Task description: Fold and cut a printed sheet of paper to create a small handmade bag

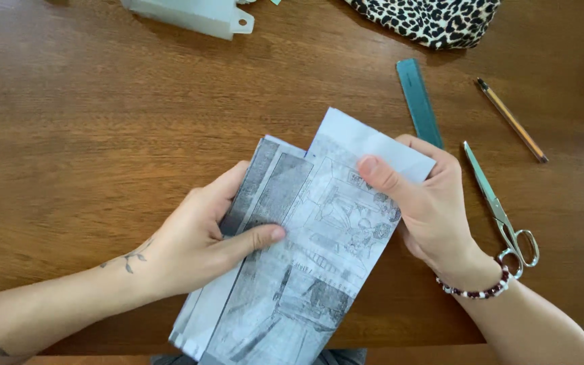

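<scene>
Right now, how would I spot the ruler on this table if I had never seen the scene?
Start at the wooden table and find the right hand gripping the folded comic page. Just above its knuckles a flat strip, the ruler, points toward the far edge. It is teal and blunt, unlike the thin pencil and shiny scissors on its right.

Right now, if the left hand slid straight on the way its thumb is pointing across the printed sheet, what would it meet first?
The left hand points right across the folded comic page. Going straight on, it would most likely meet the right hand gripping the page's far edge. The scissors lie beyond that on the wooden table, though depth is hard to judge.
</scene>
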